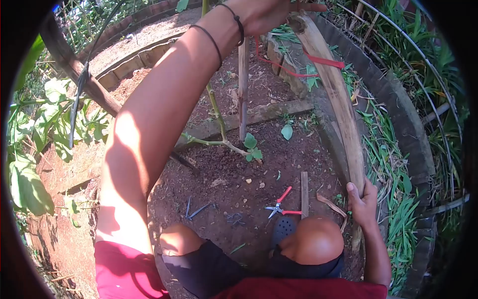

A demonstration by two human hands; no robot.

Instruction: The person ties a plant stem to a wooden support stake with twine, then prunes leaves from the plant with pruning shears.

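Note:
My right hand is wrapped around the lower part of a long wooden pole, its thumb along the wood. The pole leans upward, and a red strip crosses its upper part. My left hand reaches to the top edge of the view, beside the pole's upper end. One finger shows past that end; the frame cuts off the rest, so its grip is partly hidden. Below the left wrist stands a thin wooden stake, next to a green plant stem.
Red-handled pruning shears lie open on the soil by a short wooden slat and a clog. A dark slanted branch crosses at left. Leafy plants grow beyond it. Cut grass and a curved border line the right.

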